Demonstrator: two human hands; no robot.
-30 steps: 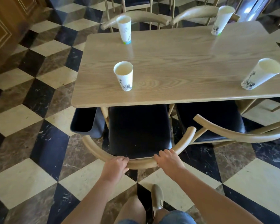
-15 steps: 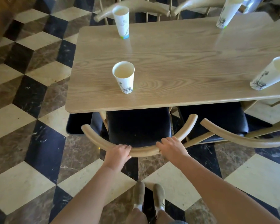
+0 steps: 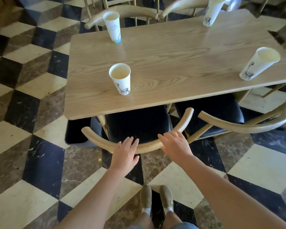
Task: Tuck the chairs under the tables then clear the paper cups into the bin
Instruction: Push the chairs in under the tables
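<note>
A wooden table (image 3: 172, 66) carries several white paper cups: one near me (image 3: 120, 79), one at the far left (image 3: 113, 27), one at the far right (image 3: 212, 11), one at the right edge (image 3: 257, 63). The near chair (image 3: 92, 136) with its black seat sits partly under the table. My left hand (image 3: 126, 152) and my right hand (image 3: 175, 145) lie over its curved wooden back rail with fingers spread and flat, gripping nothing. A second chair (image 3: 238, 124) to the right stands angled, partly under the table.
A dark bin (image 3: 76, 131) stands on the floor under the table's near left corner. Two more chairs (image 3: 122, 15) are pushed in at the far side. The floor is checkered marble. My feet (image 3: 155, 200) are close behind the near chair.
The near chair has slid further under the table. Both hands have loosened from gripping the back rail to lying flat with fingers spread. I have stepped closer.
</note>
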